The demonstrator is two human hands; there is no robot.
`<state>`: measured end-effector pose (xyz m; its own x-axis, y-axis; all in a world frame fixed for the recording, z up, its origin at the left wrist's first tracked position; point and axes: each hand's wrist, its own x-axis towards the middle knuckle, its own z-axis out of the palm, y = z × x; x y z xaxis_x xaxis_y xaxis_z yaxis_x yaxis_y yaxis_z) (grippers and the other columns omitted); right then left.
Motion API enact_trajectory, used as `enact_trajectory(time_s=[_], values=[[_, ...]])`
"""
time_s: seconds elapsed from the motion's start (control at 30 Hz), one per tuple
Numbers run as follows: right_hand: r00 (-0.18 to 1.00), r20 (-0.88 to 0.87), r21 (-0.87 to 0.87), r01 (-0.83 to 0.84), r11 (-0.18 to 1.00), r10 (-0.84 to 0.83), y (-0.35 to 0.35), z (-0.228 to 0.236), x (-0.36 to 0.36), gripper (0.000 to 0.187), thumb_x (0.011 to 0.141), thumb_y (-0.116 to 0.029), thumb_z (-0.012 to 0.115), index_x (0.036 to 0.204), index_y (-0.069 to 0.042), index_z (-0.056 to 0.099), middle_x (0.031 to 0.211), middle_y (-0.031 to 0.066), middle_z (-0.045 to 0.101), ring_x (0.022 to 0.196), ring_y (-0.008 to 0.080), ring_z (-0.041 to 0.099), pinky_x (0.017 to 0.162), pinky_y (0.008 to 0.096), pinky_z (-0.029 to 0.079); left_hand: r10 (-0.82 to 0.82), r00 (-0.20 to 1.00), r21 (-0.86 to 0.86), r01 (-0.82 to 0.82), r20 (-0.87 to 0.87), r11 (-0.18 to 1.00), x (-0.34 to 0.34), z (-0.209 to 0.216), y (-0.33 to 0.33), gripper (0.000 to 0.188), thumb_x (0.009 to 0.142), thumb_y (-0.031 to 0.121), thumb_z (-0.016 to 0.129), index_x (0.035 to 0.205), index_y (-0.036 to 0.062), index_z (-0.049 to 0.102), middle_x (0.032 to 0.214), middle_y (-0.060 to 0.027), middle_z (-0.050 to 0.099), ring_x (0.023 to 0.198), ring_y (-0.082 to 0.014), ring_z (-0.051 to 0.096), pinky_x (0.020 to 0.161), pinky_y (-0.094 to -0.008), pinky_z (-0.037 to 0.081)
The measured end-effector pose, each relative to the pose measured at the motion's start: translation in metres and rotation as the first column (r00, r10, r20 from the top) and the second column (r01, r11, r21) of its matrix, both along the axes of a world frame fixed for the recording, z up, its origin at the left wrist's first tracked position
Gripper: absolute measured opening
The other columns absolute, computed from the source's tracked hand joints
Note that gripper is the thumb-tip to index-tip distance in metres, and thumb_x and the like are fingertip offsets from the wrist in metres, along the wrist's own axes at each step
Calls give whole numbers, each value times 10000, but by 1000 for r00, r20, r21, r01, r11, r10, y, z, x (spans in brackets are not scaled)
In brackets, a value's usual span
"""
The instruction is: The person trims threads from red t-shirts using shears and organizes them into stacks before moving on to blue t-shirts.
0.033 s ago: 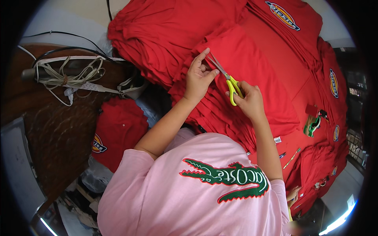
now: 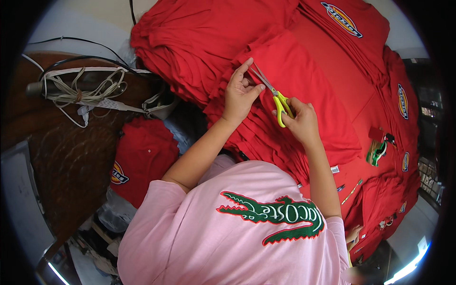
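Observation:
A pair of scissors (image 2: 281,107) with yellow-green handles sits in my right hand (image 2: 302,121), fingers and thumb through its loops. Its slim blades are slightly parted and point up and left over a red garment (image 2: 311,90). Across from the blades, my left hand (image 2: 241,97) grips the garment's edge, index finger and thumb extended, the other fingers curled and partly hidden. The blade tips lie close to the left index fingertip. Loose folds of the same red cloth hang below both hands.
A large heap of red garments (image 2: 204,38) lies beyond my hands. More red shirts with patches (image 2: 403,102) cover the right side, near a small green-and-red item (image 2: 376,151). Coiled cables (image 2: 88,90) rest on brown wood at left. Another person's hand (image 2: 354,236) shows at lower right.

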<state>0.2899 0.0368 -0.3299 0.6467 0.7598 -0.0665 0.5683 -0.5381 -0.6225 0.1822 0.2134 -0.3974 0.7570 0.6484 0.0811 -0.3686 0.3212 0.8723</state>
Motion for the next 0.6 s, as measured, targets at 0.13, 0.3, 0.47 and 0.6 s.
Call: enact_trajectory(time_s=[0.13, 0.3, 0.47, 0.6], values=[[996, 86, -3, -23, 1000, 24, 3, -3, 3, 360, 786, -358, 852, 875, -52, 685, 649, 98, 612, 610, 292, 567, 730, 401, 418, 12, 1000, 5, -12, 12, 1000, 0, -2, 4, 831, 892, -203, 665, 1625, 10, 336, 1504, -104, 530, 1186, -136, 630, 1051, -295, 542], [996, 79, -13, -28, 1000, 29, 2, -4, 5, 414, 771, -338, 888, 855, -23, 635, 657, 116, 565, 601, 288, 504, 713, 400, 403, 38, 999, 18, -39, 35, 999, 1, -1, 7, 835, 900, -199, 662, 1631, 9, 317, 1499, -112, 533, 1183, -141, 633, 1050, -296, 544], [989, 141, 0, -44, 999, 43, 3, -8, 8, 345, 782, -349, 845, 873, -58, 684, 640, 85, 590, 619, 291, 563, 726, 406, 410, 8, 1000, 1, -8, 18, 1000, 1, -1, 7, 831, 899, -199, 664, 1628, 4, 320, 1500, -117, 535, 1182, -148, 640, 1048, -301, 550], [994, 106, 12, -42, 999, 40, 4, -11, 10, 328, 799, -338, 845, 885, -54, 703, 648, 105, 617, 611, 298, 557, 733, 403, 417, 2, 1000, -6, -2, 23, 1000, 1, -2, 8, 833, 899, -194, 673, 1626, 3, 319, 1510, -116, 530, 1190, -149, 641, 1058, -312, 552]])
